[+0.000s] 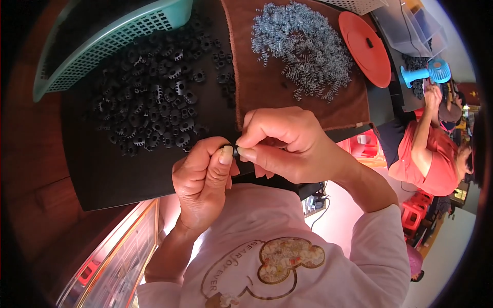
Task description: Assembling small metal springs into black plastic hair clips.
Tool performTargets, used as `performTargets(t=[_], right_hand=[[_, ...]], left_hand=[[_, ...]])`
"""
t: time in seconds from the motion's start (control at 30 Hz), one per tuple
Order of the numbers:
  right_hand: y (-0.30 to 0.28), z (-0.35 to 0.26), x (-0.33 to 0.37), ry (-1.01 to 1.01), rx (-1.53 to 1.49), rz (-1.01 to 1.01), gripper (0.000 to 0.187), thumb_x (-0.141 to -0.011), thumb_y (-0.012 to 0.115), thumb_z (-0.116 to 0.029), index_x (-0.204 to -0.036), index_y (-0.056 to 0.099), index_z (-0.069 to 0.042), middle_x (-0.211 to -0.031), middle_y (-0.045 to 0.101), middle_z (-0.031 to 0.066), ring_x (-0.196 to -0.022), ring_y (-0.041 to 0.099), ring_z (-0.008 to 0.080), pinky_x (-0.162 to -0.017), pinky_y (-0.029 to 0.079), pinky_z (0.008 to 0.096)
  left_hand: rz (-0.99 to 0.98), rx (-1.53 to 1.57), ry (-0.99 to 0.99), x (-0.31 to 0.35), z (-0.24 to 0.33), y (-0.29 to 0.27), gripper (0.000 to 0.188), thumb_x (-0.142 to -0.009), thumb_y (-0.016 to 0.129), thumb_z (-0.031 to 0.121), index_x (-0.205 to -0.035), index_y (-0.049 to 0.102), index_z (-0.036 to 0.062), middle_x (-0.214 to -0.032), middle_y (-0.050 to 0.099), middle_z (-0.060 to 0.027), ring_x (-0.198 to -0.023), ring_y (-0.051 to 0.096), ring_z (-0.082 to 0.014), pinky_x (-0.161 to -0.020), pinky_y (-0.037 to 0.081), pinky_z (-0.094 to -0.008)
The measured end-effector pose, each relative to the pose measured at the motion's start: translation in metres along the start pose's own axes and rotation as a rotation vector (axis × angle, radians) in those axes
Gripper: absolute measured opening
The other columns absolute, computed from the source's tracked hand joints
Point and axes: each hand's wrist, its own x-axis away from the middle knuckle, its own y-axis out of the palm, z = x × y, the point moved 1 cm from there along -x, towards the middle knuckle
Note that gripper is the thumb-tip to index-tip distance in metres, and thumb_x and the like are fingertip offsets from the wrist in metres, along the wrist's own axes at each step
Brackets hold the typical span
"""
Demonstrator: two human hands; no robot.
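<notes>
My left hand and my right hand meet at the near edge of the dark table. Between their fingertips is a small black hair-claw piece, mostly covered by the fingers. The left thumb and curled fingers pinch it from one side, the right thumb and forefinger from the other. Whether a spring sits in it cannot be made out. Beyond the left hand spreads a heap of black hair-claw pieces. A pile of small metal coil springs lies farther off on a brown cloth.
A green perforated basket stands at the far left beside the heap. Right of the springs lies a red round plate with a small black piece on it. Past it are a blue fan and a co-worker in a red shirt.
</notes>
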Motion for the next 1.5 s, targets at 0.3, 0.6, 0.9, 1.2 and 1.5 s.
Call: performTargets(t=[0.3,0.6,0.9,1.2,1.5], right_hand=[[-0.003,-0.003,-0.008,0.059,0.021,-0.017,0.004,-0.09,0.059,0.0,-0.091,0.055,0.001,-0.077,0.061,0.0053,-0.062,0.062,0.0101,-0.05,0.049,0.0246],[0.0,-0.003,-0.009,0.216,-0.044,0.036,0.017,-0.093,0.063,-0.013,-0.085,0.06,0.001,-0.072,0.062,0.0028,-0.055,0.055,0.0067,-0.047,0.045,0.0244],[-0.001,0.008,-0.008,-0.41,0.494,0.068,0.011,-0.086,0.064,-0.008,-0.089,0.056,0.0,-0.073,0.058,0.0124,-0.064,0.061,0.0304,-0.055,0.048,0.0361],[-0.002,-0.007,-0.006,-0.427,0.879,-0.007,0.034,-0.073,0.077,-0.029,-0.08,0.052,-0.006,-0.069,0.055,0.0057,-0.058,0.061,0.0253,-0.046,0.046,0.0357],[0.002,0.0,-0.009,-0.608,0.945,0.025,0.032,-0.065,0.077,-0.024,-0.072,0.051,-0.007,-0.066,0.051,0.0029,-0.053,0.057,0.0186,-0.041,0.043,0.0316]], left_hand=[[0.013,0.112,-0.056,-0.003,0.001,-0.001,0.018,-0.099,0.057,0.016,-0.098,0.062,-0.0011,-0.069,0.06,-0.0015,-0.055,0.049,-0.0042,-0.05,0.042,-0.0193],[-0.007,0.237,-0.053,-0.002,0.001,-0.003,0.019,-0.1,0.056,0.018,-0.099,0.061,-0.0001,-0.076,0.063,-0.0032,-0.059,0.052,-0.0051,-0.055,0.045,-0.0198],[-0.18,0.158,-0.218,-0.008,0.011,-0.003,0.021,-0.101,0.053,0.016,-0.098,0.064,-0.0018,-0.076,0.064,-0.0041,-0.062,0.054,-0.0062,-0.058,0.046,-0.0204],[-0.219,0.387,-0.282,-0.011,0.014,-0.011,0.022,-0.098,0.057,0.015,-0.095,0.065,-0.006,-0.076,0.063,-0.0081,-0.065,0.06,-0.0135,-0.062,0.05,-0.0252],[-0.265,0.403,-0.278,-0.011,0.017,-0.014,0.027,-0.099,0.053,0.016,-0.094,0.064,-0.0084,-0.077,0.064,-0.0108,-0.067,0.063,-0.0163,-0.064,0.052,-0.0275]])
